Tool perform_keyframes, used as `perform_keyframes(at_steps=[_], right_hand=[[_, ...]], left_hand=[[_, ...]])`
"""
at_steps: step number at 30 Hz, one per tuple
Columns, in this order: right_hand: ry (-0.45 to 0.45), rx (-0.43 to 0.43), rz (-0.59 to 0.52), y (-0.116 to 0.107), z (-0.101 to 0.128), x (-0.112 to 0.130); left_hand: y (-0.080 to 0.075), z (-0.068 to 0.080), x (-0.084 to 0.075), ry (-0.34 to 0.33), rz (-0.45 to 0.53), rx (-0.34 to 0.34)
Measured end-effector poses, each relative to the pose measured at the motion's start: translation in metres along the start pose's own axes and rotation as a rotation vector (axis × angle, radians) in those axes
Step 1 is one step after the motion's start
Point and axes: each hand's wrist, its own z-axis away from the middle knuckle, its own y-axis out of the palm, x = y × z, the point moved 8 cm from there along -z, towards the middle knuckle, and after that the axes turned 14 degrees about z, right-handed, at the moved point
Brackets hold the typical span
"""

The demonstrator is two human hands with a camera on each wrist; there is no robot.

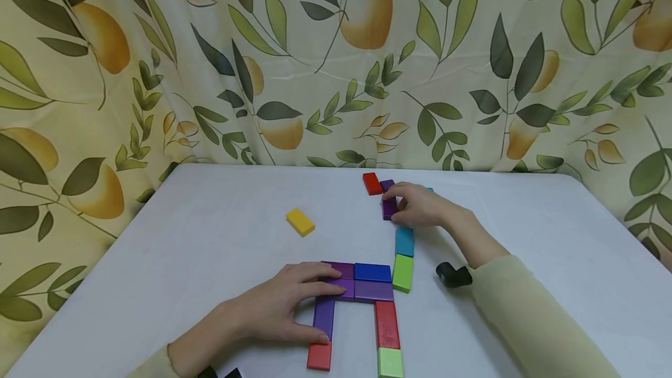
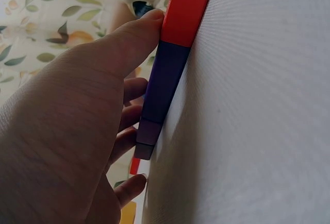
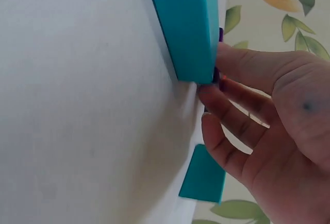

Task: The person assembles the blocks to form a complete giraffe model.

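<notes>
My left hand (image 1: 301, 305) lies flat on a flat figure of coloured blocks near the table's front. Its straight fingers press the purple block (image 1: 343, 286), and the thumb touches the long purple block (image 1: 324, 315) above a red block (image 1: 319, 356). In the left wrist view the thumb (image 2: 138, 34) leans against the red block (image 2: 185, 10) and the purple block (image 2: 164, 82). Further back, my right hand (image 1: 397, 203) pinches a purple block (image 1: 389, 209) on the table. In the right wrist view its fingers (image 3: 232, 126) curl beside a teal block (image 3: 188, 26).
The figure also has blue (image 1: 373, 272), purple (image 1: 374, 291), red (image 1: 387, 324), light green (image 1: 390, 362), green (image 1: 403, 273) and cyan (image 1: 405, 241) blocks. Loose yellow (image 1: 300, 221), red (image 1: 372, 183) and purple (image 1: 387, 184) blocks lie further back. A leaf-print curtain (image 1: 315, 57) hangs behind the white table (image 1: 210, 261).
</notes>
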Motion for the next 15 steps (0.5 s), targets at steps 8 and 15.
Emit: perform_keyframes(at_steps=[8, 15], right_hand=[[-0.023, 0.014, -0.025, -0.004, 0.014, -0.005], [-0.012, -0.015, 0.0, -0.002, 0.015, -0.01]], left_hand=[[0.001, 0.0, 0.001, 0.006, -0.014, -0.003], [0.001, -0.001, 0.002, -0.007, -0.009, -0.001]])
